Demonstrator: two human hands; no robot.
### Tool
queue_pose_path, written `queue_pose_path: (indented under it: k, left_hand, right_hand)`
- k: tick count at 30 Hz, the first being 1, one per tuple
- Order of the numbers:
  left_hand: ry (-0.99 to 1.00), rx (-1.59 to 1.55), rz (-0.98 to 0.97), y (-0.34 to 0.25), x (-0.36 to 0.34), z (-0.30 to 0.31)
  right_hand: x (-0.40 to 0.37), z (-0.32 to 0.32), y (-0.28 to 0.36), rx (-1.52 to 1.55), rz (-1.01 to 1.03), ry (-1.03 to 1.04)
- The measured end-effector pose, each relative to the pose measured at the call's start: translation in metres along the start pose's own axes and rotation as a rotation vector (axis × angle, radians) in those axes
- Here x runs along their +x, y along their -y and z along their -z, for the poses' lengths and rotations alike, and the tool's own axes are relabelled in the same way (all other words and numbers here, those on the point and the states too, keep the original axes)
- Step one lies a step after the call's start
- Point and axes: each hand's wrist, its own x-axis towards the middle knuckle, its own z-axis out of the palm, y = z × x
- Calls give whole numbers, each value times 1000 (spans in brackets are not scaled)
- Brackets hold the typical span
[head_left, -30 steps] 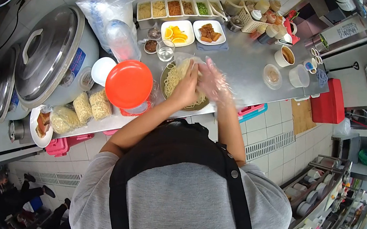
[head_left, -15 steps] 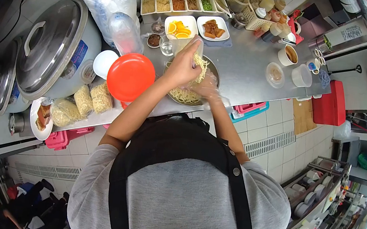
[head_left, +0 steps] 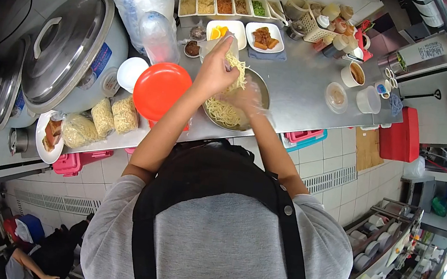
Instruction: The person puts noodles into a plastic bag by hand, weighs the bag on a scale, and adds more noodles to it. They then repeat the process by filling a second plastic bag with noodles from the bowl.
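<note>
A round metal bowl (head_left: 266, 97) near the counter's front edge holds pale noodles (head_left: 221, 112). Raised over its left side, my left hand (head_left: 216, 73) is closed on a translucent container (head_left: 208, 49) with noodles spilling from it. My right hand (head_left: 247, 98), in a clear plastic glove, is inside the bowl beside the hanging noodles; motion blurs its fingers. Behind the hands stand a white dish of orange slices (head_left: 218, 30) and a dish of brown chunks (head_left: 265, 38). A red plate (head_left: 161, 92) lies left of the bowl.
Bagged noodles (head_left: 103, 117) and large lidded pots (head_left: 66, 45) stand at the left. Along the back is a row of ingredient trays (head_left: 224, 5). Tubs (head_left: 368, 100) and a red box (head_left: 400, 137) are at the right. A person (head_left: 50, 255) is at the lower left.
My left hand has shifted slightly left, and the noodles at the container hang lower toward the bowl. My right hand has moved a little within the bowl. The person at lower left appears more fully.
</note>
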Motion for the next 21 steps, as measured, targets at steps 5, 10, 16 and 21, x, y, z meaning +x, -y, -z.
queue_pose_path:
  k: [5, 10, 16, 21]
  left_hand:
    - [-19, 73, 44, -5, -3, 8]
    - [-31, -78, 181, -22, -3, 23]
    - [74, -21, 105, -10, -16, 15]
    - [218, -44, 140, -14, -26, 3]
  right_hand:
    - [16, 14, 0, 265, -16, 346]
    - [30, 101, 4, 184, 71, 372]
    - [23, 152, 17, 1150, -522, 403]
    - [20, 164, 17, 1334, -460, 384]
